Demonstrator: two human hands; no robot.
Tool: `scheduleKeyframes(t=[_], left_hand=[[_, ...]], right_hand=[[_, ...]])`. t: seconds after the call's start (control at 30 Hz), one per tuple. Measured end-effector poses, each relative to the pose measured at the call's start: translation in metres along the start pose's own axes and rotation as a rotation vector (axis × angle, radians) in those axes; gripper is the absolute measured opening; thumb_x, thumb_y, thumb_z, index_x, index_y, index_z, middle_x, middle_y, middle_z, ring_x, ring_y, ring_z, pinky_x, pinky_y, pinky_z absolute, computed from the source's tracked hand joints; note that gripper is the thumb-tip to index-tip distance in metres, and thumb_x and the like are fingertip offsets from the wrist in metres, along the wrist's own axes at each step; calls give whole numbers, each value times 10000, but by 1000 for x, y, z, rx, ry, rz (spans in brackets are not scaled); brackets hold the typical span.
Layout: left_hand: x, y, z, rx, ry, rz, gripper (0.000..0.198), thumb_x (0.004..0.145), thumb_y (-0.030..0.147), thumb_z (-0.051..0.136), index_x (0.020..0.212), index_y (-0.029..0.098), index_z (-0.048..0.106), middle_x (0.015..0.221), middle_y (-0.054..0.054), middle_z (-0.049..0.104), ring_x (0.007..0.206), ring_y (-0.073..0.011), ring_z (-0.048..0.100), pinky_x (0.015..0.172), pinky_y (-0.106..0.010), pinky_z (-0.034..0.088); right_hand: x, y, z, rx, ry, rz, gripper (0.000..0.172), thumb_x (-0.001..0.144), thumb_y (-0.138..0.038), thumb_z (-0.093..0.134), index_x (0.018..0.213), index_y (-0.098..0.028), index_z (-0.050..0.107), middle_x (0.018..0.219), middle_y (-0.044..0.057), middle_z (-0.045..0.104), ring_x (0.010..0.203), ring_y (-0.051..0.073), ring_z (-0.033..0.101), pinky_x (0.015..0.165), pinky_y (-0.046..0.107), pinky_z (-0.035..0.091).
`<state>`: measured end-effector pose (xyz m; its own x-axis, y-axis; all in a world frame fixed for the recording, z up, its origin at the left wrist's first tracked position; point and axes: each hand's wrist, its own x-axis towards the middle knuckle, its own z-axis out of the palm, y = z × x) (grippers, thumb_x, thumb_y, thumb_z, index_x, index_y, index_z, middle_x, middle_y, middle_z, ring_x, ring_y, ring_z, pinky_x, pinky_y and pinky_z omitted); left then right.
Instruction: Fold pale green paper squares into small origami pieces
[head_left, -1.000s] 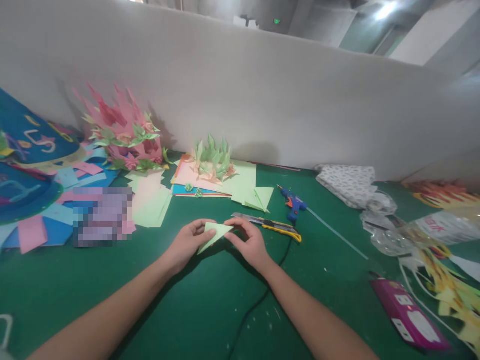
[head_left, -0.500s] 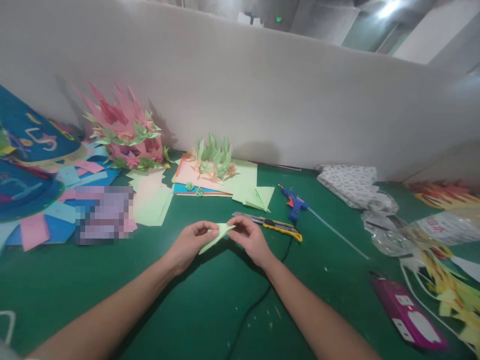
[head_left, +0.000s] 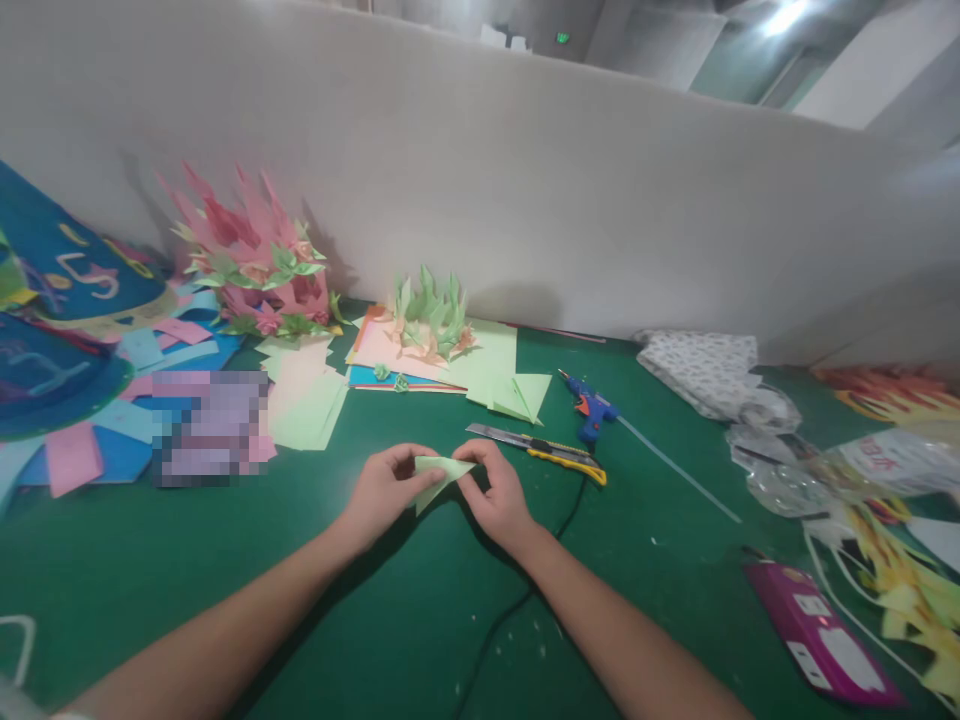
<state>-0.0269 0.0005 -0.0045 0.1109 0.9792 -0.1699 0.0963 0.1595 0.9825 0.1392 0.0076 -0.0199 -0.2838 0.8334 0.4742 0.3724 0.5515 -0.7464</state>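
Observation:
Between my hands is a small folded piece of light green paper (head_left: 435, 474), held just above the green table. My left hand (head_left: 386, 492) pinches its left part, the thumb lying across the front. The fingers of my right hand (head_left: 495, 490) are closed on its right-hand tip. A yellow-handled utility knife (head_left: 566, 462) with its blade out lies just beyond my right hand. Farther right rests a blue glue gun (head_left: 590, 407) with a long clear glue stick in it.
A green and peach paper crown (head_left: 429, 318) stands on stacked paper at the back, left of a folded green sheet (head_left: 517, 398). Pink paper crowns (head_left: 259, 270) and blue hats (head_left: 71, 270) fill the left. A purple power strip (head_left: 825, 635) and plastic bottle (head_left: 877, 465) are right.
The green paper has turned in my fingers and shows a broader, triangular face. My left thumb has shifted across it, and both hands have stayed almost in place.

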Motion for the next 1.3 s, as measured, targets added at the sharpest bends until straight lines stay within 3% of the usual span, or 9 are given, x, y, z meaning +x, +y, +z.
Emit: scheduleKeyframes(t=[0.3,0.53,0.77,0.93,1.3], left_hand=[[-2,5,5,-82,-42,-5,258,646,364,645,770,146,587,686,6,583,599,-106,508,555,-205,380],[-2,4,5,-99,-71,-29,273,672,397,618,777,152,557,523,60,485,450,-65,393,439,-174,266],[0,4,3,-77,-60,-39,299,688,382,605,846,134,663,761,-38,656,633,-129,525,591,-224,395],[0,5,4,-65,-28,-34,311,676,401,611,806,124,665,749,-49,658,668,-158,551,617,-240,415],[-2,4,6,-90,-13,-21,286,694,395,595,784,126,635,700,-22,619,607,-120,512,563,-212,378]], right_hand=[[1,-4,-2,-145,43,-76,94,803,-169,491,806,-209,576,753,24,618,706,163,538,672,297,427],[1,-7,-3,-169,78,-103,117,807,-190,511,850,-231,612,809,24,661,762,176,567,719,326,438],[3,-8,-4,-177,83,-100,125,807,-170,509,827,-227,618,799,19,665,760,174,567,715,332,438],[3,-8,-4,-213,63,-152,132,817,-170,494,836,-226,612,799,17,659,759,169,564,733,345,424],[-2,-5,-5,-359,7,-237,183,816,-180,516,939,-239,638,802,43,605,738,182,490,668,328,403]])
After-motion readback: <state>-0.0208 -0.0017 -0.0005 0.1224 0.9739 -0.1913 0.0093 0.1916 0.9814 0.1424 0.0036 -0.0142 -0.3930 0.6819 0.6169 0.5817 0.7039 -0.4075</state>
